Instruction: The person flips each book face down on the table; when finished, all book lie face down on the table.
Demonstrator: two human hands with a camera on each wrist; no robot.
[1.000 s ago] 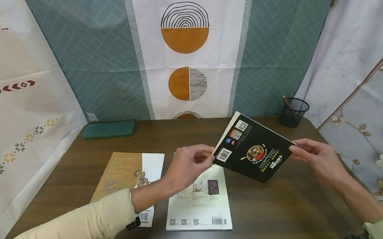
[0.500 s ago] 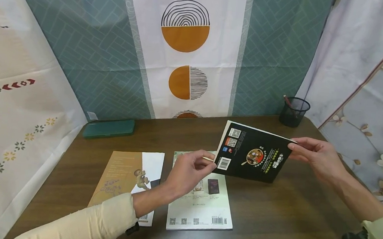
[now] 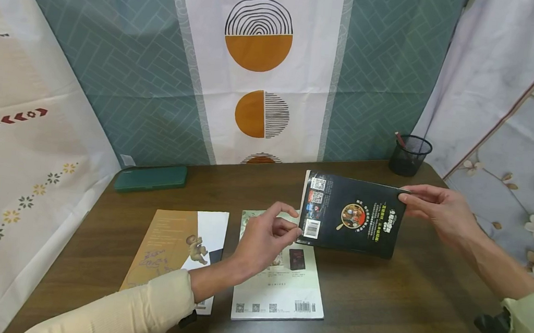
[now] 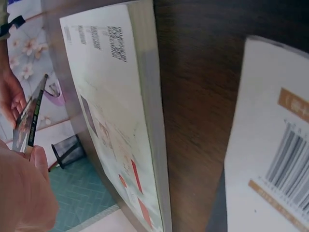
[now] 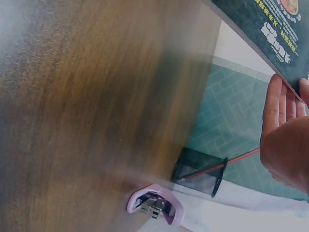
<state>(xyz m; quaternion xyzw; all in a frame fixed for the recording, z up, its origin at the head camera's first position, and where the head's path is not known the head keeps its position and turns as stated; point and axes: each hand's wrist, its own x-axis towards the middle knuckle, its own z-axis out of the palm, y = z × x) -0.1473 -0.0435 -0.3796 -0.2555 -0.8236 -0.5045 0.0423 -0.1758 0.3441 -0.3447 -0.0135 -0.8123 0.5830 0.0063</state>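
A thin book with a black back cover (image 3: 324, 213) is held up over the table, its barcode, QR codes and round food picture facing me. My right hand (image 3: 442, 214) pinches its upper right corner, thumb on the cover and fingers behind. At the lower left corner my left hand (image 3: 263, 239) has the thumb at the edge, with the index finger raised and bent. Below that hand lies a pale green-and-white book (image 3: 280, 295), partly covered by the hand and the black book. Left of it lies a brown-and-white book (image 3: 171, 248), partly hidden by my left forearm.
A long green case (image 3: 150, 178) lies at the table's back left. At the back right stands a black mesh pen cup (image 3: 407, 159) with a red pencil in it. The right wrist view shows a pink object with a metal part (image 5: 157, 205) beside the cup. Fabric hangs around the table.
The black book has turned from a slant to nearly level, its upper left corner coming down and leftward. My left index finger has lifted from its edge.
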